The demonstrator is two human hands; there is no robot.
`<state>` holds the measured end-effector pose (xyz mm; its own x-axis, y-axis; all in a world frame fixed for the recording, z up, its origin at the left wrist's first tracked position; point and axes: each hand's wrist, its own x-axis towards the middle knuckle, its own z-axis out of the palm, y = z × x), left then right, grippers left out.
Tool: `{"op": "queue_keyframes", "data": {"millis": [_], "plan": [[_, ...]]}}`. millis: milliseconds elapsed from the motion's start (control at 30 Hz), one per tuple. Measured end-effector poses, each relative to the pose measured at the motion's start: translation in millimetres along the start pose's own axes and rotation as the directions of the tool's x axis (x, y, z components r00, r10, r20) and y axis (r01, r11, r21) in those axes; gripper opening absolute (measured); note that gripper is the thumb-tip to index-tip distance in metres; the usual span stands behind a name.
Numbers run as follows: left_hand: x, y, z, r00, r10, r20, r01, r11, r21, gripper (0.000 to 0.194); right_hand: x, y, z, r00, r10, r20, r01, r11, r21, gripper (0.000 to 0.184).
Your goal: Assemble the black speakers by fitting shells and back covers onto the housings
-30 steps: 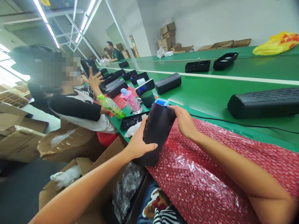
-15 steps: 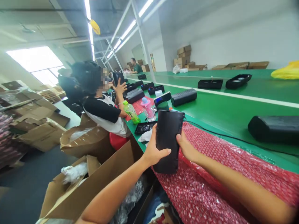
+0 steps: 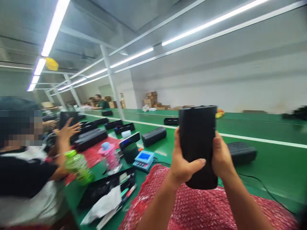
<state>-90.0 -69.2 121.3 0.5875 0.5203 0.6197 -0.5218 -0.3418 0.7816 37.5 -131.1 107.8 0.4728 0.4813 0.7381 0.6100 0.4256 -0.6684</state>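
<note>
A black rectangular speaker [image 3: 197, 140] stands upright in the air, gripped between both of my hands. My left hand [image 3: 185, 158] wraps its lower left side, with the thumb across the front. My right hand [image 3: 221, 156] presses against its right side. The speaker's lower end hangs just above a sheet of red bubble wrap [image 3: 192, 207], apart from it. The side of the speaker facing away from me is hidden.
On the green workbench [image 3: 263, 172] lie several black speakers, a blue-screened tester [image 3: 144, 160], a pink cup [image 3: 110, 158], a green bottle [image 3: 78, 167] and a black tray [image 3: 106, 188] with white cloth. A seated co-worker [image 3: 24, 179] is at left.
My hands have raised the speaker from the bubble wrap and turned it upright. The view has swung upward and toward the bench.
</note>
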Motion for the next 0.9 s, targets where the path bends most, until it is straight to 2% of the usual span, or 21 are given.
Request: {"op": "queue_keyframes", "data": {"millis": [100,233,367,900], "plan": [[3,-10,-4.1,0.999,-0.045,0.001,0.045,0.994,-0.104,0.106,3,-13,5,0.997,0.077,-0.032,-0.077,0.997,-0.02,0.057],[5,-7,-11.2,0.997,-0.073,0.02,0.074,0.995,-0.067,0.106,1,-21,13,0.991,0.124,-0.057,-0.127,0.99,-0.058,0.059],[7,-4,-10.3,0.997,-0.068,0.021,0.07,0.994,-0.08,0.102,0,-23,13,0.983,0.169,-0.077,-0.178,0.977,-0.12,0.064],[6,-8,-7.9,0.999,-0.048,-0.019,0.049,0.998,0.043,0.106,4,-32,12,0.984,0.163,-0.074,-0.173,0.973,-0.155,0.073]]}}
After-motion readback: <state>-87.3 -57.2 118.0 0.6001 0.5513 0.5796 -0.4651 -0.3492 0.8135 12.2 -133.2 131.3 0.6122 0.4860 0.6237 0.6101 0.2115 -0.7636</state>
